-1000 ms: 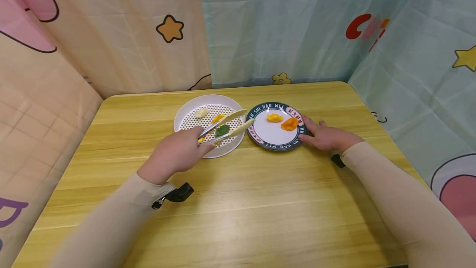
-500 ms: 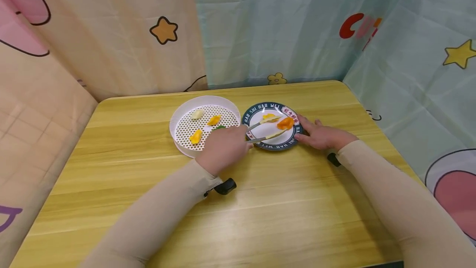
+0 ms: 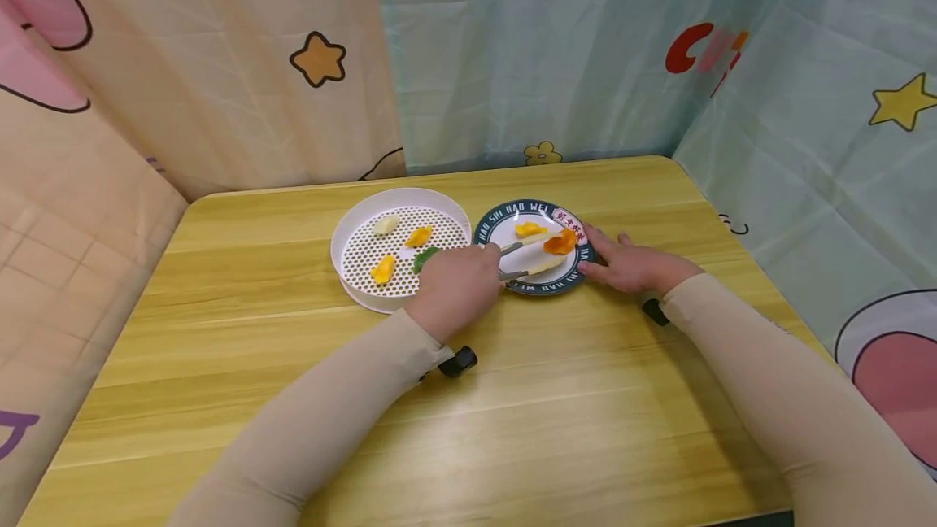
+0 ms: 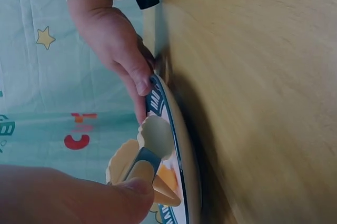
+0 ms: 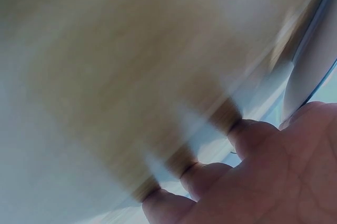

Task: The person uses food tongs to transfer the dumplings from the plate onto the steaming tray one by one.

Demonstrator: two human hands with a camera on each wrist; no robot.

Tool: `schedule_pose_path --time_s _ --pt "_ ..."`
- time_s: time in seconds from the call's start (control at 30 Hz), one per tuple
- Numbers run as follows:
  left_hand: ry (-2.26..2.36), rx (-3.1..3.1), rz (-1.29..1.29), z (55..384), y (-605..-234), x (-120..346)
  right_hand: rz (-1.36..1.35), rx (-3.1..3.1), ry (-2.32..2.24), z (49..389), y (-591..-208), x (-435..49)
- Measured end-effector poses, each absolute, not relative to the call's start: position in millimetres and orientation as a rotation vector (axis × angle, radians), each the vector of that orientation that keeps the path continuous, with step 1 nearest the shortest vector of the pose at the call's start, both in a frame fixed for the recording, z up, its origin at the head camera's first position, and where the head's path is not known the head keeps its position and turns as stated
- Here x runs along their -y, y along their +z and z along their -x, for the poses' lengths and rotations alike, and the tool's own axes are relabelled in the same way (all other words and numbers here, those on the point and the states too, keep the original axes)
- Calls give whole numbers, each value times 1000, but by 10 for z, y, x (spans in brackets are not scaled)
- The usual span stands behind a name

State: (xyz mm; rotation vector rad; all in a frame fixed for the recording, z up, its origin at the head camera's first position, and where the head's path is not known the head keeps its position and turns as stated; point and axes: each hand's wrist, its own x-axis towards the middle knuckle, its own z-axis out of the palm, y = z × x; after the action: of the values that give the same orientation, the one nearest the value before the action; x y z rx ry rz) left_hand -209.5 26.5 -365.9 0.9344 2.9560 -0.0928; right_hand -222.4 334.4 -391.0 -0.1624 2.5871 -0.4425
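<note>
My left hand (image 3: 457, 283) grips a pair of tongs with grey arms and beige scalloped tips (image 4: 158, 134). The tips reach over the round plate (image 3: 489, 226), one on each side of an orange dumpling-shaped piece (image 3: 560, 243). Behind it on the plate lies a yellow piece (image 3: 530, 229). At the plate's dark, lettered right rim rests my right hand (image 3: 633, 265), thumb and forefinger stretched against the edge. In the right wrist view its other fingers (image 5: 210, 176) extend down at the tabletop.
Left of the plate stands a white round tray (image 3: 398, 197) with a perforated bottom. In it lie two yellow pieces (image 3: 383, 269), a pale one (image 3: 385, 224) and a green bumpy one (image 3: 423, 259), partly behind my left hand. Printed curtains (image 3: 468, 63) enclose the wooden table (image 3: 556, 413).
My left hand has carried the tongs rightward from over the tray to the plate, and their tips have drawn in beside the orange piece. The right hand stays at the rim.
</note>
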Motion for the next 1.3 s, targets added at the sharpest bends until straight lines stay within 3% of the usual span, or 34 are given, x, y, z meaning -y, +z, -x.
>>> schedule_pose_path --time_s 1.3 --pt "2 -2971 -750 2193 -3703 -340 149 -2590 -448 2227 -3935 -3348"
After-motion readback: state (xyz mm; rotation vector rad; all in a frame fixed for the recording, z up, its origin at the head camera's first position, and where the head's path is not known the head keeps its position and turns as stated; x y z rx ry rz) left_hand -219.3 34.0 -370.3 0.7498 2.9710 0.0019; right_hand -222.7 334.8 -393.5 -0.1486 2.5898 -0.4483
